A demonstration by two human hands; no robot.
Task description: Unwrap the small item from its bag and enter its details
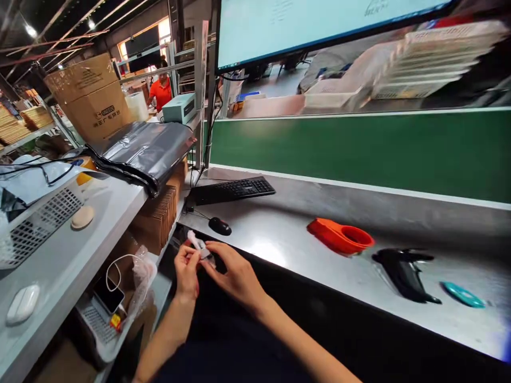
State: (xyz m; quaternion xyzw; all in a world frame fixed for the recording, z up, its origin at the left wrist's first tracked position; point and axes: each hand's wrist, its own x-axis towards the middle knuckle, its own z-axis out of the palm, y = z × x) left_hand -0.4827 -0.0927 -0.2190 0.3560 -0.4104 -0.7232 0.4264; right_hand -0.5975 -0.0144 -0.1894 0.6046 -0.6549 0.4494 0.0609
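Note:
My left hand and my right hand meet at the near edge of the metal workbench, just in front of a black mouse. Together they pinch a small white object that sticks up between the fingertips. The left fingers grip its lower end; the right thumb and forefinger press against its side. What the object is cannot be made out.
A black keyboard lies behind the mouse under a large monitor. An orange tape dispenser, a black scanner gun and a teal ring lie to the right. Grey bags, cartons and a white shelf stand left. A person in orange stands far back.

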